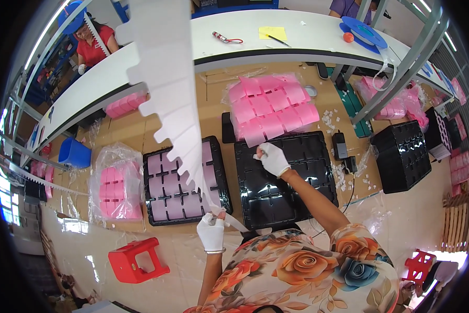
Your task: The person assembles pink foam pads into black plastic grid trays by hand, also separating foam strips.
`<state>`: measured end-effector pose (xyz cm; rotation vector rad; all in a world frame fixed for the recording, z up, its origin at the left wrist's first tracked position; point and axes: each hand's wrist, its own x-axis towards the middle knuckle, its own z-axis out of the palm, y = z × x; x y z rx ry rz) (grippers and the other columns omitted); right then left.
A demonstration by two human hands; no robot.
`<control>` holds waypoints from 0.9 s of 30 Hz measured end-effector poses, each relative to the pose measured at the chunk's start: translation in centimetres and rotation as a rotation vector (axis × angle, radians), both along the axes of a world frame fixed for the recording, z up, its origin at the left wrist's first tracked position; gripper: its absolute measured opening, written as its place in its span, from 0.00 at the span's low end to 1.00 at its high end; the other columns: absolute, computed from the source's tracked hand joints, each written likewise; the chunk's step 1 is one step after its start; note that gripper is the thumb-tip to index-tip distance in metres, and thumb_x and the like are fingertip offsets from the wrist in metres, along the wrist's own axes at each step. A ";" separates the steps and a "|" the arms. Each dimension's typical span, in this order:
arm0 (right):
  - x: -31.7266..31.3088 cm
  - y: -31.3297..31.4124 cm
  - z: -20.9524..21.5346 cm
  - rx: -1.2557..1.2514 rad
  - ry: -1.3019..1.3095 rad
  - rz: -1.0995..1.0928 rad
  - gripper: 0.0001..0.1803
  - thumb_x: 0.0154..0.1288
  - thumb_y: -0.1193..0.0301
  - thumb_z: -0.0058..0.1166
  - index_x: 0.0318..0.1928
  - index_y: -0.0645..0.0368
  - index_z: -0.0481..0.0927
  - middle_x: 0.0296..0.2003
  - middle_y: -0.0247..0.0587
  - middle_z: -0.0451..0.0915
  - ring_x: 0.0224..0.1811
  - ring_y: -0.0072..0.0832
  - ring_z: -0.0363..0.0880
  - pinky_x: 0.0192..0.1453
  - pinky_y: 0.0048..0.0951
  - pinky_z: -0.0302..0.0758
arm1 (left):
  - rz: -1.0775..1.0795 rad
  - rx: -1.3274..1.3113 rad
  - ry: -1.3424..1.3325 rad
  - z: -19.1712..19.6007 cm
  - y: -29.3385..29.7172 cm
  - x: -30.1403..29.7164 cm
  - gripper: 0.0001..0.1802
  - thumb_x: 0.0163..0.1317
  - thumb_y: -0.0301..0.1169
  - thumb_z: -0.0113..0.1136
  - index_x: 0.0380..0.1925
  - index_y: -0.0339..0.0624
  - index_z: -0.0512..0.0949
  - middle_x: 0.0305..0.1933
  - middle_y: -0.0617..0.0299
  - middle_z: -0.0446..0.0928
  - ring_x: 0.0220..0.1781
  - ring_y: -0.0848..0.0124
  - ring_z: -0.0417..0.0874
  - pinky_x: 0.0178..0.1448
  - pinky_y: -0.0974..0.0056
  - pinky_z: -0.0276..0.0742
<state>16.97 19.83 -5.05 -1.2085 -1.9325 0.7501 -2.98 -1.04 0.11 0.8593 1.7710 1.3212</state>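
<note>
My left hand, in a white glove, pinches the lower end of a long white strip with stepped tabs along one side. The strip rises from the hand past the top of the view. My right hand, also gloved, is over the far part of a black plastic tray with shallow compartments. Its fingers are closed together; what they hold, if anything, is too small to make out. Just beyond it lies a stack of pink sheets. Left of the black tray stands another black tray with pale lilac pieces in its compartments.
A wrapped pink stack and a blue bin are at the left. Small white scraps lie beside a black device. Stacked black trays stand right. A raised white shelf crosses behind; a red stool stands below.
</note>
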 end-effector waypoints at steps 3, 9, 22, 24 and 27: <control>3.4 -1.5 0.6 -0.092 0.278 -0.158 0.07 0.52 0.86 0.41 0.30 0.64 0.71 0.24 0.42 0.73 0.28 0.32 0.76 0.38 0.29 0.76 | 0.094 -0.025 0.016 -0.8 0.4 -0.8 0.08 0.52 0.23 0.64 0.29 0.31 0.75 0.21 0.64 0.74 0.17 0.78 0.74 0.21 0.74 0.66; 15.8 -6.5 2.2 -0.308 0.598 -0.536 0.08 0.50 0.87 0.46 0.30 0.61 0.70 0.25 0.35 0.75 0.26 0.20 0.74 0.32 0.19 0.72 | 0.148 0.054 0.230 -4.3 1.2 -5.4 0.05 0.55 0.22 0.60 0.30 0.33 0.75 0.23 0.65 0.73 0.19 0.80 0.69 0.20 0.75 0.63; 28.8 -13.3 -6.8 -0.108 -0.222 -1.124 0.07 0.52 0.73 0.50 0.32 0.55 0.81 0.28 0.49 0.80 0.31 0.43 0.79 0.38 0.35 0.76 | 0.064 0.010 0.508 -1.0 4.7 -5.9 0.13 0.63 0.32 0.54 0.25 0.34 0.69 0.17 0.62 0.69 0.17 0.75 0.67 0.20 0.71 0.61; 29.3 -12.5 -8.4 -0.189 -0.411 -1.109 0.07 0.53 0.72 0.50 0.30 0.54 0.81 0.28 0.50 0.79 0.32 0.46 0.79 0.38 0.39 0.75 | 0.005 -0.106 0.322 0.9 4.9 -4.5 0.16 0.64 0.34 0.52 0.20 0.38 0.66 0.13 0.64 0.66 0.09 0.78 0.63 0.12 0.72 0.55; 27.9 -11.2 -5.2 -0.245 -0.397 -1.105 0.07 0.54 0.72 0.48 0.30 0.55 0.81 0.29 0.50 0.79 0.33 0.45 0.78 0.38 0.39 0.75 | 0.025 -0.115 0.318 0.1 4.4 -5.3 0.18 0.65 0.37 0.51 0.19 0.39 0.65 0.10 0.65 0.64 0.05 0.77 0.61 0.08 0.71 0.52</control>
